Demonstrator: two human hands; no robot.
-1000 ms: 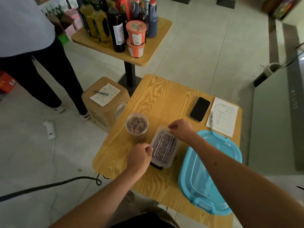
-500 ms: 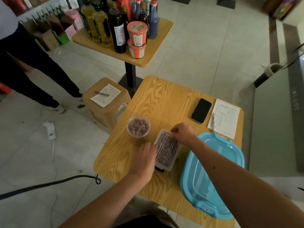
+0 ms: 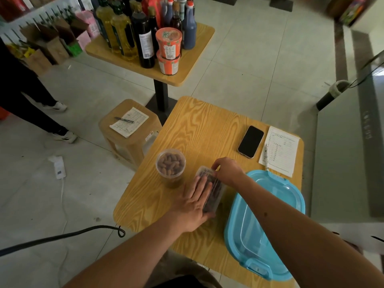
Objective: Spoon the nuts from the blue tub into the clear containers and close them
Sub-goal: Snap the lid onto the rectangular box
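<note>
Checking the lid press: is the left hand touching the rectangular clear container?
Touching. Head view shows the left hand lying flat, fingers on the lid of the rectangular clear container.

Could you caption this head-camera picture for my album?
Left hand presses flat on the rectangular nut container's lid while right hand pinches its far edge.

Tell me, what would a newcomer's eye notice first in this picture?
Probably the two hands on the rectangular clear container at the table's middle: the left hand lies flat on its lid, the right hand pinches its far end. Next, the blue tub at the right, lid on, and the round cup of nuts at the left.
</note>
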